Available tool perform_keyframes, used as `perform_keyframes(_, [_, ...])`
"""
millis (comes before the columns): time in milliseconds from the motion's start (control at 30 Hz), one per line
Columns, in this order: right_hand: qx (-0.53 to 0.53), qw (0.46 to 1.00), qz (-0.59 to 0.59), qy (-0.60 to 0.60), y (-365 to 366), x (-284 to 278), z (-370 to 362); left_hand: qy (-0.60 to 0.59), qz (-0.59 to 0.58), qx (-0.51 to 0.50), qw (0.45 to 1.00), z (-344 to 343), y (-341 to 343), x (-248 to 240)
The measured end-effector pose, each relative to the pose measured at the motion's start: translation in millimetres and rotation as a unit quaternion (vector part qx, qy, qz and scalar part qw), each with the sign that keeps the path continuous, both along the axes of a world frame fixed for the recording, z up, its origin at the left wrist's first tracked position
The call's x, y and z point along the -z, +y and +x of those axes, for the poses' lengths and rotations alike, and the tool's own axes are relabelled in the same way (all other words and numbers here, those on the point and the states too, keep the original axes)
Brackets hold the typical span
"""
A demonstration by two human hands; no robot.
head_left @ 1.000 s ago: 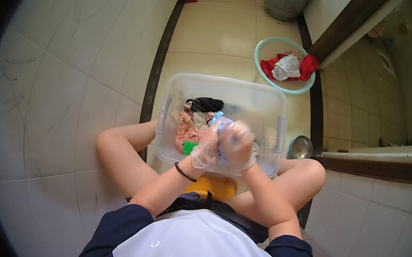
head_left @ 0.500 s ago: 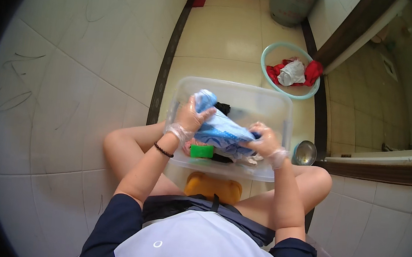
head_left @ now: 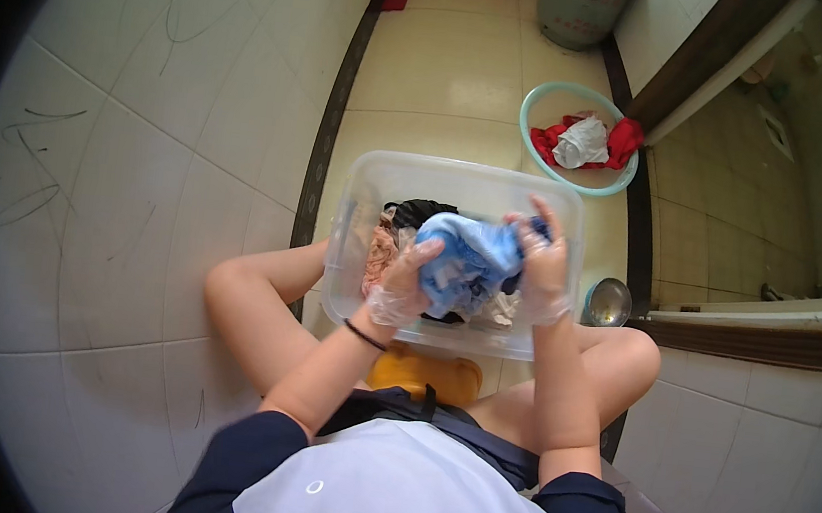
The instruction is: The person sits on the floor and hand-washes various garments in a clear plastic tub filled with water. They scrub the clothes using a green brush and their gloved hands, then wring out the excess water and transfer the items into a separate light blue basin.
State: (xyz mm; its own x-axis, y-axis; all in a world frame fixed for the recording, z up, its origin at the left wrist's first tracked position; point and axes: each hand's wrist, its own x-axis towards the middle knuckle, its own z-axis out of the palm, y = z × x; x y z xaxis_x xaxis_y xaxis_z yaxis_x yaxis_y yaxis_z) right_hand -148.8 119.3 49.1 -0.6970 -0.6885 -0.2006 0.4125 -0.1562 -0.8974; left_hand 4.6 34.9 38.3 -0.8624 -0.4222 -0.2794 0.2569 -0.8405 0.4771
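Blue cloth (head_left: 470, 263) bunched, wet-looking; left hand (head_left: 403, 286) and right hand (head_left: 538, 270) both clench it above clear tub (head_left: 351, 250), walls close.

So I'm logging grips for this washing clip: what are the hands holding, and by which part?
Both gloved hands grip one bunched blue cloth over the clear tub: left hand at its lower left edge, right hand at its right end.
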Motion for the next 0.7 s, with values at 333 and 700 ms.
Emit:
perform_keyframes(333, [0.040,0.822,0.073,0.563,-4,12,22,-0.086,-0.308,-0.046,0.946,-37,45,5])
perform_keyframes(700, [-0.077,0.891,0.077,0.440,7,7,7,-0.197,0.044,-0.021,0.979,-32,18,-32])
